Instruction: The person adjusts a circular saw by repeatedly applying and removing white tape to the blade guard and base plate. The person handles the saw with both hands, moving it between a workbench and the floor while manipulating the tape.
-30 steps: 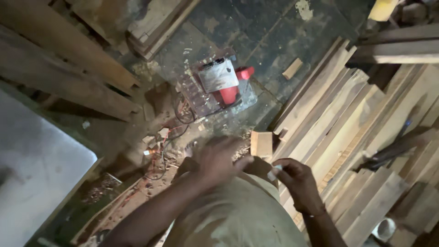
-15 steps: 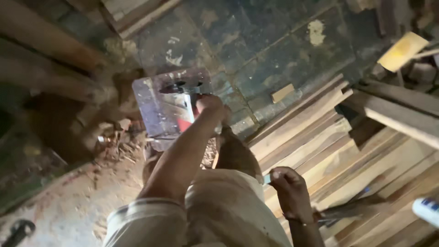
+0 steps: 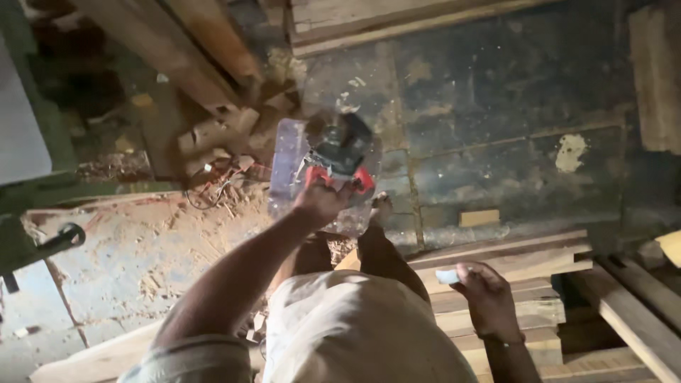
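Observation:
My left hand (image 3: 320, 201) reaches down and grips the red handle of a power saw (image 3: 339, 152), a red and black tool with a clear base plate, held just above the dark floor. The tool is blurred. My right hand (image 3: 484, 292) hangs lower right over a stack of planks (image 3: 525, 266), fingers closed on a small white piece (image 3: 447, 276). My bare foot (image 3: 381, 209) shows just right of the saw, and my light shorts fill the bottom centre.
Long boards (image 3: 177, 53) lean at the upper left, with small offcuts and a red cord (image 3: 216, 174) below them. Sawdust covers the floor (image 3: 142, 248) at left. A green machine (image 3: 32, 213) stands at the left edge. More timber (image 3: 638, 298) lies at the right.
My left hand has gone from a small wood block to the saw, closed on its handle and lifted it. The view has swung left. My right hand keeps the white piece.

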